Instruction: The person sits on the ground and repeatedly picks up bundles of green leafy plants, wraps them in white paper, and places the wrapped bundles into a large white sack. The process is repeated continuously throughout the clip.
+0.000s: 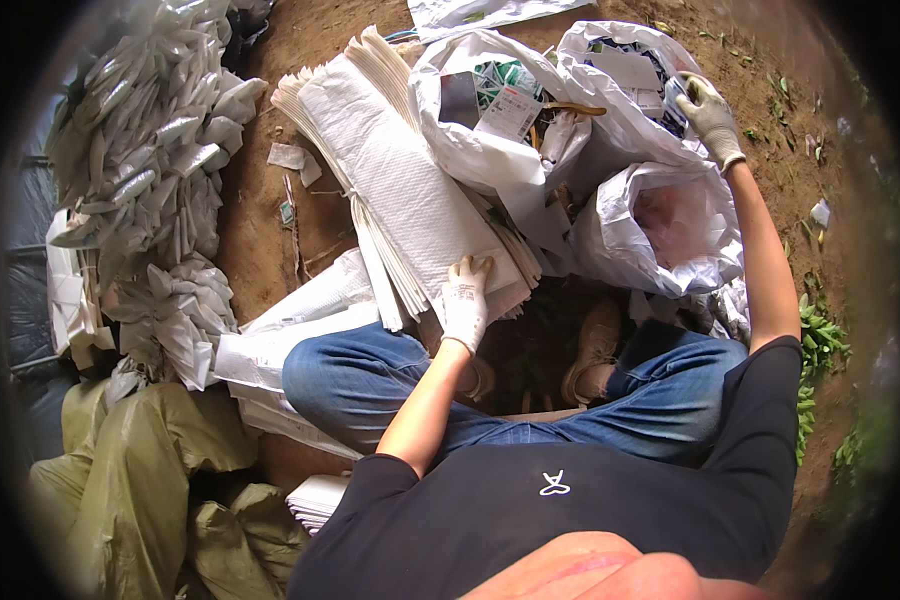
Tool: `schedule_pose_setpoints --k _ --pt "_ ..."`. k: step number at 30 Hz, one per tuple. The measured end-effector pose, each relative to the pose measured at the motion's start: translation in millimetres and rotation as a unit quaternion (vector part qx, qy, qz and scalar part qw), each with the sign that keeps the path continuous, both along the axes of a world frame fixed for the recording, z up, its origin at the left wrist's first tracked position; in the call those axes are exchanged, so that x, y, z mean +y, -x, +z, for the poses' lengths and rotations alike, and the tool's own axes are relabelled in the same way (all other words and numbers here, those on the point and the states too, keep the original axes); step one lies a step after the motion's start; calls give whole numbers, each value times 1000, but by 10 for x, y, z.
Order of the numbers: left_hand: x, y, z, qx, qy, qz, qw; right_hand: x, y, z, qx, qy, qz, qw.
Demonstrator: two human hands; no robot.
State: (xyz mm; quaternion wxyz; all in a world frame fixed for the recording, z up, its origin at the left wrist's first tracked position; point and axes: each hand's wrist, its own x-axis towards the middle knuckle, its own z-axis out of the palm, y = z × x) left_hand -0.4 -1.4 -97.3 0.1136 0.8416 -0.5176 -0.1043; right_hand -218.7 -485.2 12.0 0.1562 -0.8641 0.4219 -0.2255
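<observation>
My left hand (466, 304), in a white glove, lies with fingers spread on the near end of a thick stack of white textured paper-like sheets (397, 169). The stack slants away in front of my knees. My right hand (709, 120), also gloved, is over the right rim of a white plastic sack (600, 101). Its thumb and fingers pinch a small bluish packet (673, 94), partly hidden by the fingers. White cards (626, 71) and dark packets lie inside that sack.
Another white sack (457, 139) holds green packets and a labelled card, with a curved brown-handled tool (576, 109) at its rim. A third sack (656, 225) stands nearer. Filled white packets (150, 150) pile at left, above olive sacks (135, 480). Leafy plants (817, 345) grow at right.
</observation>
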Motion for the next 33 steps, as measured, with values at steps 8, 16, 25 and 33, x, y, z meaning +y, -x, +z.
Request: schedule_pose_setpoints --k 8,16,25,33 --pt "122 -25 329 45 183 52 981 854 -2241 -208 214 96 133 963" --pt "229 -184 439 102 238 56 964 548 -2668 -525 271 169 137 938" --pt "144 -87 730 355 248 58 899 3715 -742 477 89 -135 356 921" --pt "145 136 1196 515 133 53 845 4269 -859 -997 -293 -504 127 803"
